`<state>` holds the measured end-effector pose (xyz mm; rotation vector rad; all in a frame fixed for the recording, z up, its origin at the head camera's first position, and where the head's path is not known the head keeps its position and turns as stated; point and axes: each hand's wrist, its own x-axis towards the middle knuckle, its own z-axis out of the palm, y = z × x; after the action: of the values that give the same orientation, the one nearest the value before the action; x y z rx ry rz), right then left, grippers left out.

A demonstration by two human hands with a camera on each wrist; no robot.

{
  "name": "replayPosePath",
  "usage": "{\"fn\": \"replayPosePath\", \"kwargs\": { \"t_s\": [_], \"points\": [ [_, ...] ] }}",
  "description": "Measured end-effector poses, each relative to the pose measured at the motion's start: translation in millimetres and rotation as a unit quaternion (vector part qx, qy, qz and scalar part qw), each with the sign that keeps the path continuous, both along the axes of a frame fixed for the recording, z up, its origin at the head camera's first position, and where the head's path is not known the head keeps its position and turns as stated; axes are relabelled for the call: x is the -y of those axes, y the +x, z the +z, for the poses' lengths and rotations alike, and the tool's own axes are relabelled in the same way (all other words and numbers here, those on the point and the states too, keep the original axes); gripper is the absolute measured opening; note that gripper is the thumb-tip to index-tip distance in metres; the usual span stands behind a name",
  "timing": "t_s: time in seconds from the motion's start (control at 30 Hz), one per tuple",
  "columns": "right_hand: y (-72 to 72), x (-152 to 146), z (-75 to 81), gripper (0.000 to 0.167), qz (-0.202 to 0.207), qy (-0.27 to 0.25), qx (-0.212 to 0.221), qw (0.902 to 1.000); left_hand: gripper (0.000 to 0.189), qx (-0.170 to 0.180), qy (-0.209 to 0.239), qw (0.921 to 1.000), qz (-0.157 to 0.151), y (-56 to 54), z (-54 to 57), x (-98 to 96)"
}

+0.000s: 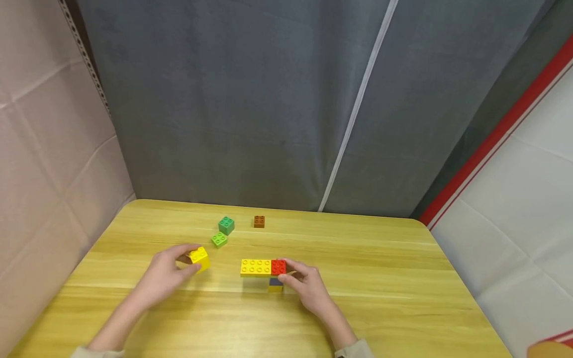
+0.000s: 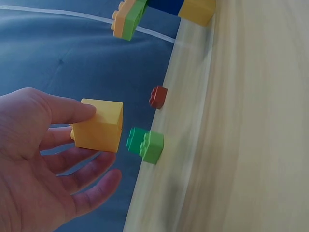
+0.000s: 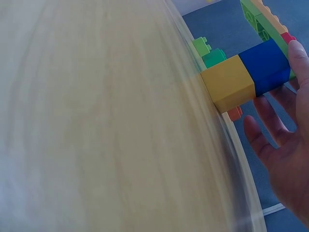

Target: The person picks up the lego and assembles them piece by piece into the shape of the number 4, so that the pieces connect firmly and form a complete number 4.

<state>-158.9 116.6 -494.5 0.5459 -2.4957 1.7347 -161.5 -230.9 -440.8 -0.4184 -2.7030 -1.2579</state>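
My left hand (image 1: 164,274) pinches a yellow toy brick (image 1: 199,259) between thumb and fingers, held over the left part of the table. In the left wrist view its studs face the palm. With thumb and index finger, my right hand (image 1: 309,287) grips the red brick end of a stack of bricks. A long yellow brick (image 1: 255,267) lies beside the red brick (image 1: 278,267) on top, jutting out to the left. Beneath them, the right wrist view shows a green layer (image 3: 265,24), a blue brick (image 3: 265,66) and a yellow base brick (image 3: 228,83) at the tabletop.
Beyond the left hand lie a dark green brick (image 1: 226,225) and a light green brick (image 1: 219,240), close together. A brown brick (image 1: 259,222) sits near the far edge of the wooden table (image 1: 358,258). A grey curtain (image 1: 233,109) hangs behind it.
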Motion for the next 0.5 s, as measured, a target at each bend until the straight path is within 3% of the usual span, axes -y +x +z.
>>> {"fn": "replayPosePath", "kwargs": {
  "t_s": [0.5],
  "points": [
    [0.0, -0.8, -2.0, 0.039, 0.007, -0.003, -0.003, 1.0, 0.043, -0.009, 0.015, 0.9994, -0.031, 7.4, 13.0, -31.5]
  ]
}}
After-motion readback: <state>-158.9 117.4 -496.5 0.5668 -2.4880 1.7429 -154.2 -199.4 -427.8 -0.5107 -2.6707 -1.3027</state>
